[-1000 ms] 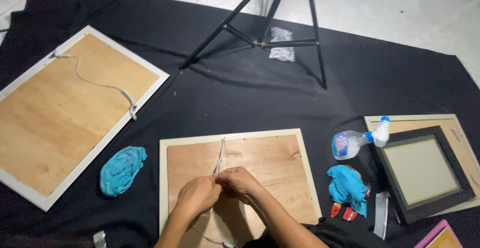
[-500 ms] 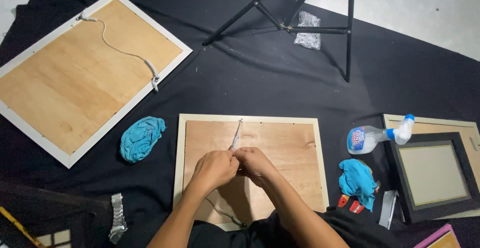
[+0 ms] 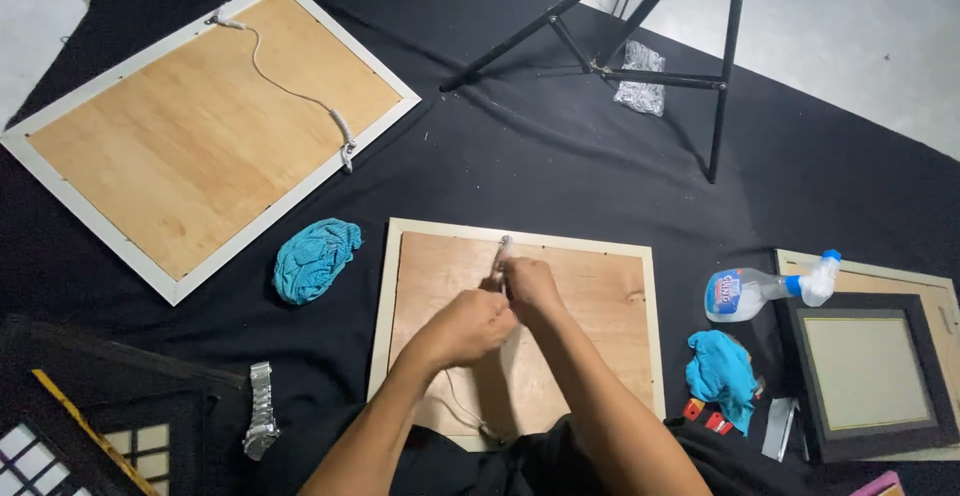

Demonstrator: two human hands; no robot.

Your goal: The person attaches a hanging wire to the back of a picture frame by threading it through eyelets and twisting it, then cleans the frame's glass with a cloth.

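Observation:
A picture frame (image 3: 610, 286) lies face down on the black cloth in front of me, its wooden back up and its border pale. Both my hands meet over its upper middle. My left hand (image 3: 470, 326) and my right hand (image 3: 528, 289) are closed on a white hanging cord (image 3: 503, 248) that runs up to the frame's top edge. The cord's other end (image 3: 462, 414) curves down to the frame's bottom edge by my lap.
A larger face-down frame (image 3: 200, 126) with its own cord lies at the upper left. Blue rags (image 3: 315, 259) (image 3: 722, 374), a spray bottle (image 3: 765, 289), a dark frame (image 3: 865, 371), a wristwatch (image 3: 261, 424), red clips (image 3: 705, 416) and black tripod legs (image 3: 640, 66) surround the work.
The view has shifted, so everything sits lower and further right in the picture. My hands stay together on the cord at the frame's upper middle.

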